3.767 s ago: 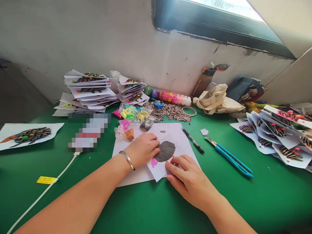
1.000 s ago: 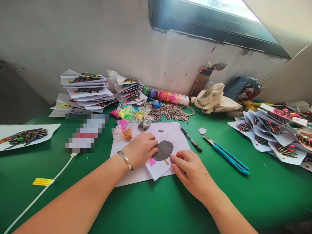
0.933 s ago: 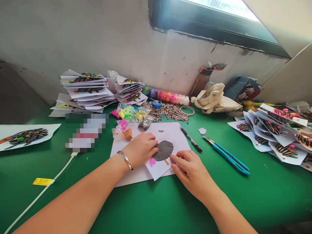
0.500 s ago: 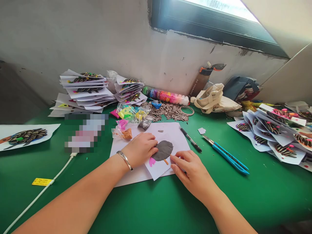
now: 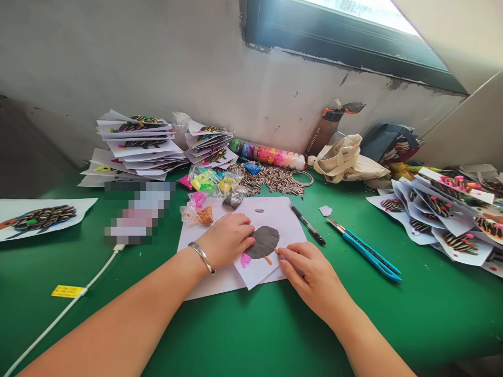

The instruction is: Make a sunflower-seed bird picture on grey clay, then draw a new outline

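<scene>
Two hands are working on one small white sheet [image 5: 271, 209] lying on the green table [image 5: 251, 335]. The left hand [image 5: 228, 240] is resting loosely curled on the sheet's left part, its fingertips [image 5: 249, 242] pressing against the left edge of the grey clay patch [image 5: 264, 241]; it is gripping nothing. The right hand [image 5: 312, 277] is lying flat on the sheet's lower right part, its fingers pinched together at the tip, just beside the lower right edge of the patch. A small orange piece [image 5: 268, 259] is sitting just below the patch, close to those fingertips; whether the fingers are actually holding an orange bit is unclear at this size.

The grey clay patch is lying flat on the paper between the two hands, nearer the left one. It is appearing as a smooth, dark grey oval, pressed thin. A pink clay bit [image 5: 245, 259] is adjoining its lower left end.

A black pen [image 5: 308, 225] and a blue utility knife [image 5: 365, 250] are lying to the right of the sheet. A heap of striped sunflower seeds [image 5: 275, 180] is lying behind it.
</scene>
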`<state>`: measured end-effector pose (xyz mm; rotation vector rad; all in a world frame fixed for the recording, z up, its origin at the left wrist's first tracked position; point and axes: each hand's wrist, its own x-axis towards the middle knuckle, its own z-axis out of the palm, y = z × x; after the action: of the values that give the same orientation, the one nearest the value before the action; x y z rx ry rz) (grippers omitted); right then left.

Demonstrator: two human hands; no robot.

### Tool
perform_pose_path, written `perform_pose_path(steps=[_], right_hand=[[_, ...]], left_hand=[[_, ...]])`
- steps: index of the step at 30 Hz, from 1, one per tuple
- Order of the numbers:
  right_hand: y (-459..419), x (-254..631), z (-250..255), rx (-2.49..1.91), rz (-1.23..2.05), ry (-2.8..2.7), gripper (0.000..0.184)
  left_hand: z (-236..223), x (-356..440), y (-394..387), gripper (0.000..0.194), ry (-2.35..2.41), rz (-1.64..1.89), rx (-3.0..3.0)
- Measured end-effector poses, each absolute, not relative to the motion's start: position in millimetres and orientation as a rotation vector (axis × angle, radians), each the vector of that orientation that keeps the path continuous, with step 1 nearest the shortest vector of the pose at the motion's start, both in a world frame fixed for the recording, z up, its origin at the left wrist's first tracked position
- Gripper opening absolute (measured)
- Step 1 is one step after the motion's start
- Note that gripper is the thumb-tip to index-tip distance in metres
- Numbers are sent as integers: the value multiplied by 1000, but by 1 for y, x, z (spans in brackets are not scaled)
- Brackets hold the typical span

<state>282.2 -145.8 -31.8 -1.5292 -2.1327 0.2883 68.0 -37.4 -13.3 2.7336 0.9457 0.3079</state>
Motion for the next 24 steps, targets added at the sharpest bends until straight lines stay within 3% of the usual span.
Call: perform_pose_path(steps=[24], right_hand=[[-147, 282, -30, -1516, 374, -2083, 28]], left_hand=[[-13, 69, -37, 14, 949, 289, 2729]])
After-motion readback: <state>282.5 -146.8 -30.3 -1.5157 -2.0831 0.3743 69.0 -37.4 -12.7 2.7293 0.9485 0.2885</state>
